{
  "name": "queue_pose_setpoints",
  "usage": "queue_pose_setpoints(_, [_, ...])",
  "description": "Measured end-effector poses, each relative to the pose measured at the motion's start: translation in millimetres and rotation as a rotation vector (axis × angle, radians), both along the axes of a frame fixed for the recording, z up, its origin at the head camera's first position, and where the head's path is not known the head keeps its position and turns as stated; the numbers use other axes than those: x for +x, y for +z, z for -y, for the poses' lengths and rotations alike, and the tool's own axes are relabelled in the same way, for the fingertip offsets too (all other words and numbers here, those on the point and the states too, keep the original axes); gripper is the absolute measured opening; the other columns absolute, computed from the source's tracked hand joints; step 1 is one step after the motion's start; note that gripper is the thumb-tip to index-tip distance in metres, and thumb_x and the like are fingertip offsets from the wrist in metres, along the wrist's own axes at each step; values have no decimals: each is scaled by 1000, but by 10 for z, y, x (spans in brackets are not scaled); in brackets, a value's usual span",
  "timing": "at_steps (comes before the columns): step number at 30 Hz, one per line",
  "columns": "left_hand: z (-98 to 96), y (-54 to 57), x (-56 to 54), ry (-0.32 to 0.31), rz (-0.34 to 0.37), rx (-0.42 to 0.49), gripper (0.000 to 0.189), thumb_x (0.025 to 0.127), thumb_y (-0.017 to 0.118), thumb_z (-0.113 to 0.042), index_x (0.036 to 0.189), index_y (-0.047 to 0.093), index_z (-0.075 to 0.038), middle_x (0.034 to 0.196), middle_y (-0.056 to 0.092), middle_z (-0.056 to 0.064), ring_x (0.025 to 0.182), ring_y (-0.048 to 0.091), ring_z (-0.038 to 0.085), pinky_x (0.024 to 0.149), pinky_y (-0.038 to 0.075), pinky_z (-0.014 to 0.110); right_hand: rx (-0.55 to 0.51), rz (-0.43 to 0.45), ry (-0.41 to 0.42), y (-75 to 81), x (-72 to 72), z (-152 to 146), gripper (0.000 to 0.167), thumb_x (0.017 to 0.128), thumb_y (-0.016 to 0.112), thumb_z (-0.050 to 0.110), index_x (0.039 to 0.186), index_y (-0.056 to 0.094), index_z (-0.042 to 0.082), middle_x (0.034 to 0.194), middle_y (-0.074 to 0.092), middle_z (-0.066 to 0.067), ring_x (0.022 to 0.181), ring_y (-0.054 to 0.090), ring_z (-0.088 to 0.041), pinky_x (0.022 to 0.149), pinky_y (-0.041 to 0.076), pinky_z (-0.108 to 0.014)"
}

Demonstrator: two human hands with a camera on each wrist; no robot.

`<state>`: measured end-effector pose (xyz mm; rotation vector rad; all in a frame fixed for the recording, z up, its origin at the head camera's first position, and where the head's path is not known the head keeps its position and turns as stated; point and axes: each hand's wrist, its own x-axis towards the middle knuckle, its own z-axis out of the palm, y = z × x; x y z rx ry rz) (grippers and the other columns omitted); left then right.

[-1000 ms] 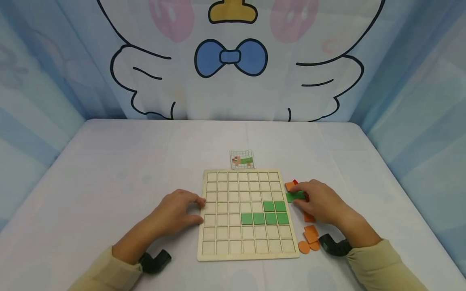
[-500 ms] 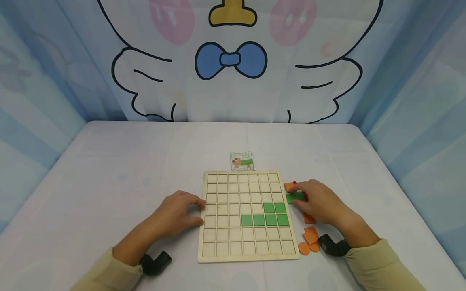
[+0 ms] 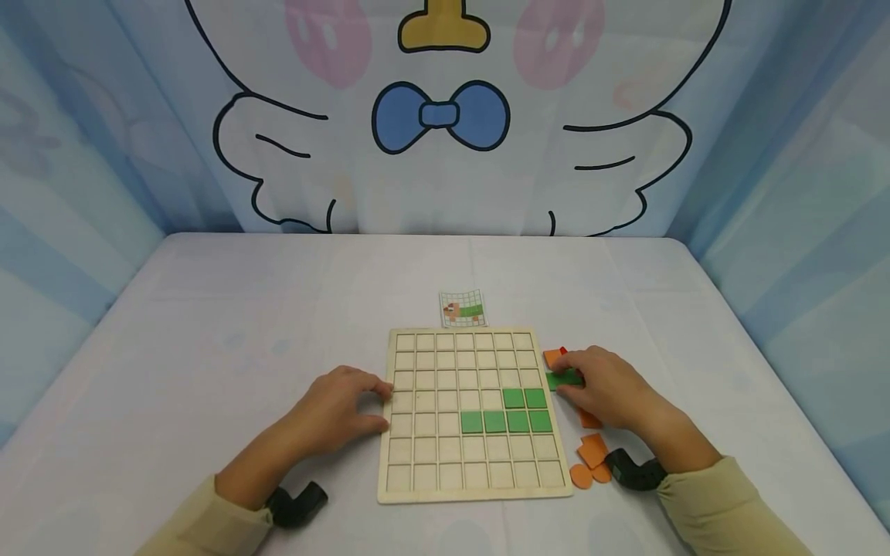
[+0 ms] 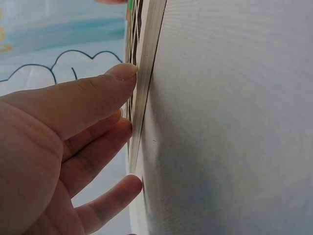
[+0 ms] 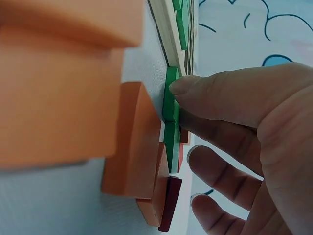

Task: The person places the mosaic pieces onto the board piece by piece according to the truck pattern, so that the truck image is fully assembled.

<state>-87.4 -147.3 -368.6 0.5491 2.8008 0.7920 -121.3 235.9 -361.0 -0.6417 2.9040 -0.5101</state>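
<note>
Very little changes over the last second. The right hand is at the same spot just off the right edge of the pale wooden grid board, thumb and forefinger bent across a flat green square tile on the white-covered tabletop. It pinches the tile, though the forefinger's tip is hidden and how firm the hold is cannot be told. The tile lies at the board's right edge, end to end with a second green square tile. The left hand stays at the board's left edge, fingertips touching the rim, fingers loosely bent and not wrapped round it. The count on the board is unchanged: six green square tiles, four in the fifth row from its far edge and two in the row beyond, all reaching towards its right edge. I judge this a pause at the pick-up, with nothing added to the board. Flat orange square pieces and a round orange disc lie by its near right corner; a small printed card sits beyond its far edge, its orange-and-green pattern too small to count.
</note>
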Motion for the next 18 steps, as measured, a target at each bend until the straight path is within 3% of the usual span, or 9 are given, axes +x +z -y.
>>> queue_pose_setpoints(12, [-9,-19,-6,7,-8,-1,24,80,86,-20,100,73,-16,119,70,-5,119,56,32,100,43,51,-12,2,7,-23,1,-9,24,87,77,12,110,71,5,98,67,-2,84,54,-18,76,49,-40])
queue_pose_setpoints(18, [-8,-10,0,1,-10,2,24,80,86,-21,99,73,-17,118,70,-6,118,56,32,100,43,51,26,12,4,3,17,22,23,87,77,13,109,72,5,99,67,-4,90,59,-23,82,51,-45])
